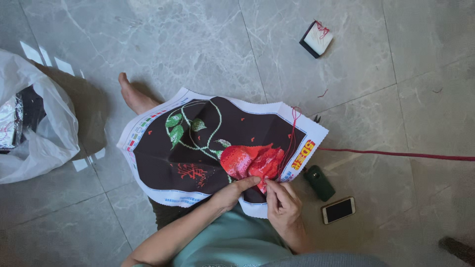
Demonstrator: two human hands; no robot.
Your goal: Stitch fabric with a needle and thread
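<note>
While much of the black cross-stitch cloth (pixel 208 148) lies unworked across the lap, its red flower (pixel 252 162) looks largely filled. Right hand (pixel 283 207), grip pinched on red thread (pixel 292 138), works the bloom's edge; left hand (pixel 232 192) presses the cloth beside it. Far left, a white plastic bag (pixel 34 123) holds dark items.

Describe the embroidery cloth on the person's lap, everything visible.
The embroidery cloth is a black panel with white, zigzag-cut borders, stitched with green leaves, curling stems and a large red flower. It lies spread, slightly creased, over the lap. The left hand presses its lower edge; the right hand pinches red thread at the flower.
</note>
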